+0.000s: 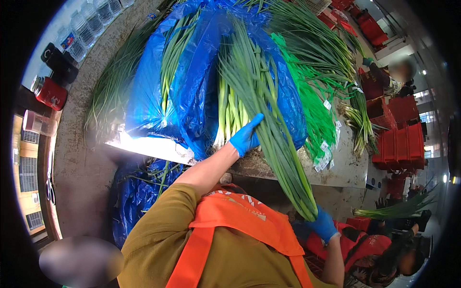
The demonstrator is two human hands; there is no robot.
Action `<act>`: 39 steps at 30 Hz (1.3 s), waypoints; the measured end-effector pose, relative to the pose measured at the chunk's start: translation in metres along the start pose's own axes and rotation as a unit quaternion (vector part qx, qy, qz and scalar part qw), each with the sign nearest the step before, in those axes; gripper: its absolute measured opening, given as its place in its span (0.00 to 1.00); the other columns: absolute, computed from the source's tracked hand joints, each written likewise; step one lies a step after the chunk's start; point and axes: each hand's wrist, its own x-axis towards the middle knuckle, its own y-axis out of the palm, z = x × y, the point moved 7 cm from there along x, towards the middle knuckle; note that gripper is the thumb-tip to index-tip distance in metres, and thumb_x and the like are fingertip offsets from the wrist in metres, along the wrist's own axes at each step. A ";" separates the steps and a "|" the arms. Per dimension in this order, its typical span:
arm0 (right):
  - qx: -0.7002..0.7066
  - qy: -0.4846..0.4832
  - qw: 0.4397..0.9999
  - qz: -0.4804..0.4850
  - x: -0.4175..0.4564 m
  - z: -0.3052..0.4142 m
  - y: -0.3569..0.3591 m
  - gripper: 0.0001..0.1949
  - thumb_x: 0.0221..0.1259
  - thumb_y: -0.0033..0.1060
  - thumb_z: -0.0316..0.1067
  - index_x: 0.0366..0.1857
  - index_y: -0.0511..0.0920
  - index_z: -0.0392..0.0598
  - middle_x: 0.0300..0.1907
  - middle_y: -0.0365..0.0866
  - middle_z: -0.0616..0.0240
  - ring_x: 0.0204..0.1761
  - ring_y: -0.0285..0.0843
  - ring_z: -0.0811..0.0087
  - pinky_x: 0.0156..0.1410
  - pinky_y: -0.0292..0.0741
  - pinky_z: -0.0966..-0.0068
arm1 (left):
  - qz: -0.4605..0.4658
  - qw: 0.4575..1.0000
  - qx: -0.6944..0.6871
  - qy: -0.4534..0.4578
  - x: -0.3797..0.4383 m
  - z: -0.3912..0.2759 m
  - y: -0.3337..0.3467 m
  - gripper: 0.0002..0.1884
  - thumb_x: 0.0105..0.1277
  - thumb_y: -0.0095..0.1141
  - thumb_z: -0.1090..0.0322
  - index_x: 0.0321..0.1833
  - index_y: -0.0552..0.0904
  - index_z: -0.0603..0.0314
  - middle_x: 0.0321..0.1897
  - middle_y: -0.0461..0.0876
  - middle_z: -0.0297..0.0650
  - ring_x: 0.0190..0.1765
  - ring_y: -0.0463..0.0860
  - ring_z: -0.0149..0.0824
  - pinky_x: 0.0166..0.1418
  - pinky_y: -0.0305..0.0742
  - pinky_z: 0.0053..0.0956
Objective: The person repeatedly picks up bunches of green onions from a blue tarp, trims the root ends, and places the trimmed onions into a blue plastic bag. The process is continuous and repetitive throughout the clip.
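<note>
My left hand (248,135), in a blue glove, holds a long bunch of green onions (279,154) around its middle, with part of the hand hidden behind the leaves. My right hand (323,222), also gloved in blue, grips the pale lower end of the same bunch and hides the roots. The bunch slants across the table's front edge, leaves pointing away from me. Beneath those leaves, more green onions (224,115) lie in an open blue plastic bag (288,118) with their white stems towards me.
Another blue bag (147,90) of onions lies left. Green mesh or ties (309,118) with white tags lie right, near piled onions (320,54). Water bottles (83,28) and scissors (50,190) are at the left. Red crates (399,144) and co-workers (367,241) are at the right.
</note>
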 end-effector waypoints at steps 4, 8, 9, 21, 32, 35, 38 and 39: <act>0.038 0.002 0.997 -0.067 -0.018 -0.012 0.003 0.26 0.51 0.69 0.38 0.57 0.72 0.48 0.46 0.82 0.51 0.49 0.81 0.53 0.50 0.77 0.66 | 0.063 0.993 0.097 0.013 -0.010 -0.003 0.076 0.26 0.67 0.57 0.59 0.65 0.69 0.63 0.59 0.76 0.47 0.58 0.78 0.43 0.65 0.72 0.41; 0.093 -0.044 0.990 -0.098 0.009 -0.018 0.001 0.24 0.53 0.67 0.35 0.56 0.72 0.46 0.47 0.81 0.49 0.50 0.81 0.51 0.50 0.77 0.65 | 0.092 0.969 0.202 0.110 -0.046 -0.055 0.145 0.26 0.65 0.59 0.61 0.64 0.69 0.62 0.56 0.78 0.44 0.55 0.80 0.39 0.63 0.74 0.37; 0.108 -0.058 0.988 -0.098 0.021 -0.012 0.000 0.24 0.53 0.66 0.35 0.56 0.72 0.45 0.48 0.81 0.48 0.50 0.81 0.52 0.51 0.76 0.65 | 0.090 0.958 0.230 0.143 -0.061 -0.072 0.160 0.26 0.65 0.60 0.61 0.63 0.70 0.61 0.55 0.78 0.43 0.55 0.80 0.39 0.63 0.75 0.35; 0.229 -0.194 0.917 0.263 0.147 0.207 0.036 0.23 0.48 0.72 0.29 0.51 0.76 0.39 0.40 0.84 0.62 0.43 0.81 0.73 0.49 0.78 0.73 | -0.158 0.853 0.281 0.410 -0.227 -0.249 0.179 0.14 0.62 0.62 0.68 0.50 0.79 0.58 0.40 0.83 0.39 0.38 0.83 0.35 0.45 0.80 0.29; 0.347 -0.089 0.824 0.439 0.194 0.188 0.087 0.36 0.42 0.68 0.21 0.63 0.66 0.39 0.57 0.75 0.53 0.43 0.83 0.62 0.47 0.82 0.66 | -0.308 0.753 0.151 0.561 -0.338 -0.316 -0.071 0.24 0.66 0.54 0.74 0.64 0.65 0.65 0.54 0.77 0.46 0.47 0.81 0.40 0.50 0.78 0.28; 0.351 -0.077 0.823 0.440 0.188 0.186 0.084 0.37 0.44 0.68 0.21 0.65 0.64 0.40 0.59 0.73 0.53 0.45 0.82 0.63 0.48 0.81 0.66 | -0.403 0.684 0.152 0.588 -0.376 -0.315 -0.064 0.26 0.66 0.54 0.72 0.67 0.65 0.63 0.58 0.75 0.46 0.54 0.78 0.40 0.56 0.76 0.29; 0.351 -0.072 0.831 0.425 0.190 0.183 0.081 0.40 0.43 0.68 0.22 0.66 0.62 0.41 0.60 0.73 0.52 0.45 0.82 0.62 0.48 0.81 0.65 | -0.489 0.401 0.428 0.646 -0.415 -0.325 -0.033 0.25 0.66 0.48 0.79 0.67 0.68 0.59 0.60 0.74 0.45 0.58 0.76 0.36 0.60 0.71 0.25; 0.350 -0.067 0.834 0.422 0.190 0.179 0.081 0.40 0.43 0.69 0.22 0.67 0.61 0.41 0.60 0.73 0.52 0.45 0.82 0.62 0.47 0.82 0.65 | -0.457 0.421 0.480 0.620 -0.406 -0.318 0.000 0.26 0.64 0.49 0.81 0.66 0.70 0.58 0.60 0.76 0.43 0.60 0.75 0.36 0.63 0.69 0.27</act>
